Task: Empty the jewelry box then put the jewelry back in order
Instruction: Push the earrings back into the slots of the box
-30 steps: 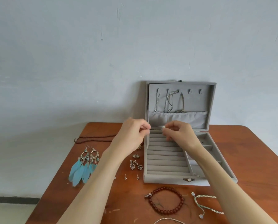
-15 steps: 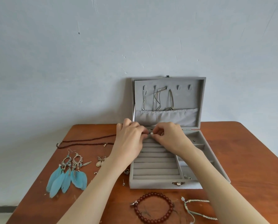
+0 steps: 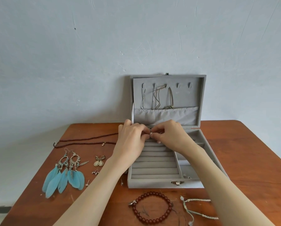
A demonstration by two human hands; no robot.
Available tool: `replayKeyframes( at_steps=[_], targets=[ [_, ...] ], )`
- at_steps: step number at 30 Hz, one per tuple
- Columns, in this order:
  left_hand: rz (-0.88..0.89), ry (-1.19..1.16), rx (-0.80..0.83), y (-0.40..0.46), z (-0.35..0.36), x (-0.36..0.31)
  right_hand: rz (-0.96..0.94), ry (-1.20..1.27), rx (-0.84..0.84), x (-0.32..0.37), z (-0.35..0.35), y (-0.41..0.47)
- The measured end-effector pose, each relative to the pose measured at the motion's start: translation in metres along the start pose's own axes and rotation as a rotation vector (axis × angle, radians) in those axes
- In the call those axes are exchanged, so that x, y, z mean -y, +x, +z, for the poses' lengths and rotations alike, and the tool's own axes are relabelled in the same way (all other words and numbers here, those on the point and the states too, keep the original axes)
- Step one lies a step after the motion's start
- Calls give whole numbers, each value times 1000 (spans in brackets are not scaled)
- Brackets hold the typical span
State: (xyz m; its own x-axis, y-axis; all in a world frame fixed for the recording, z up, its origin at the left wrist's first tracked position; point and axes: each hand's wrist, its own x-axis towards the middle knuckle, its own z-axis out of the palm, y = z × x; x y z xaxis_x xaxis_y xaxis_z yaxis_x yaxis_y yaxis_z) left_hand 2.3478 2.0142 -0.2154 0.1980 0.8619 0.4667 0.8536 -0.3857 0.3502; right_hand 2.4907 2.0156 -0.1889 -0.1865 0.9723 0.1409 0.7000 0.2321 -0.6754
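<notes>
An open grey jewelry box [image 3: 154,183] stands on the wooden table [image 3: 244,160], its lid upright against the wall with several chains [image 3: 156,98] hanging inside. My left hand [image 3: 131,141] and my right hand [image 3: 170,136] meet over the far end of the ring rolls, fingertips together, pinching a small thin piece of jewelry [image 3: 151,132] between them. Most of that piece is hidden by the fingers.
Left of the box lie blue feather earrings [image 3: 66,173], a dark bead necklace [image 3: 85,141], a drop earring pair [image 3: 99,161] and small studs [image 3: 95,172]. In front of the box lie a red bead bracelet [image 3: 152,207] and a pale cord bracelet [image 3: 196,209].
Both hands have come down from above the box to its far ring rolls, still pinching the small piece. The view has shifted, so the box sits more central.
</notes>
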Motion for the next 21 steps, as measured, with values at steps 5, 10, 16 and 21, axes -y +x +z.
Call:
replayKeyframes(
  at_steps=[5,10,16,21],
  targets=[
    [-20,-82,-2,1,1,0,31,51,-43,-1,1,1],
    [-19,-124,-14,0,1,0,30,-3,-52,-2,2,2],
    [9,-99,-32,0,1,-2,29,-66,-76,-3,3,3],
    [35,-54,-49,0,2,-3,26,-79,-106,-2,2,1]
  ],
)
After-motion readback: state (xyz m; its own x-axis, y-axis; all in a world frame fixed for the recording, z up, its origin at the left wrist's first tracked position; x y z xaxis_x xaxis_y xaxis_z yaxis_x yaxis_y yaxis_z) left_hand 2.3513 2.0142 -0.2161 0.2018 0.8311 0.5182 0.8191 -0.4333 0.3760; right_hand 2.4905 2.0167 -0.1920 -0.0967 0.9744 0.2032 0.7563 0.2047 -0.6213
